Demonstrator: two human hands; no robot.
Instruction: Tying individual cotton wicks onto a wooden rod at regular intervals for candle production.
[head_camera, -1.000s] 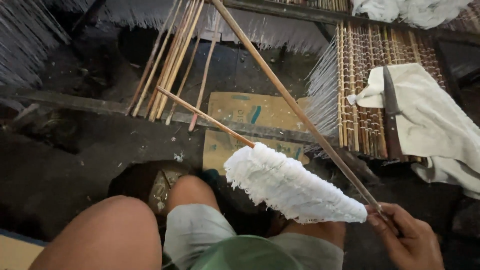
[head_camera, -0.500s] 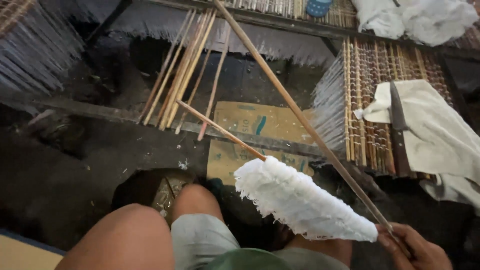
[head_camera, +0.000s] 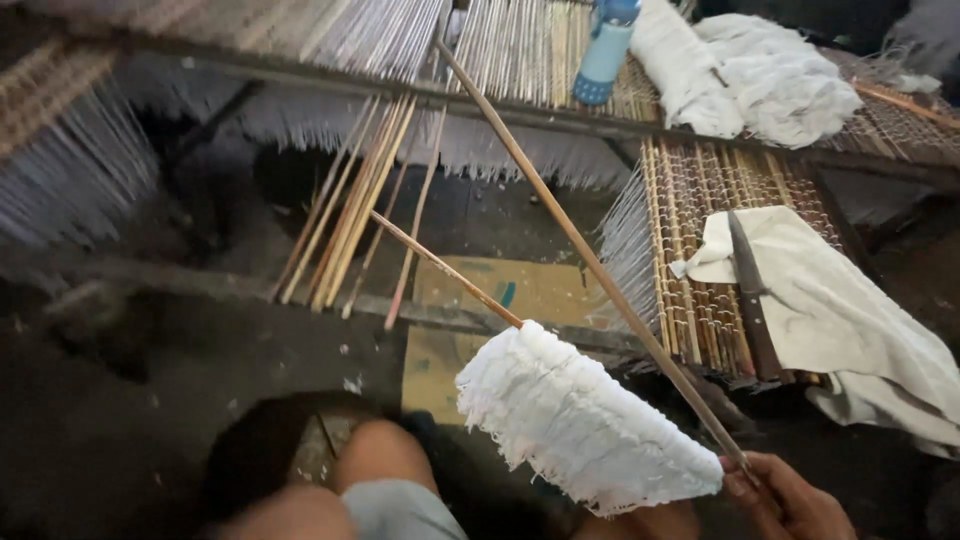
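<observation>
White stringy bundle (head_camera: 585, 430), fringed along its edges, is seen draped between two bamboo sticks: a long stick (head_camera: 590, 260) running from the bundle up to the far rack (head_camera: 300, 40), and a shorter stick (head_camera: 445, 270) entering the bundle's upper left corner. Right hand (head_camera: 790, 500) is seen at the bundle's lower right tip, fingers (head_camera: 745, 485) curled round the long stick's near end; no left hand is visible. Bundle is judged light, soft and fragile, likely to tear or sag if squeezed, so hold is best taken on the stiff sticks, not the strands. Right of the bundle a slatted bamboo mat (head_camera: 700, 250) carries a pale cloth (head_camera: 850, 310) with a dark knife (head_camera: 752, 290) laid on it. Above the bundle, loose sticks (head_camera: 350, 210) lean on a beam. Open room is left of the bundle over the dark floor (head_camera: 130, 400); mat edge sits close on the right, knees directly below
</observation>
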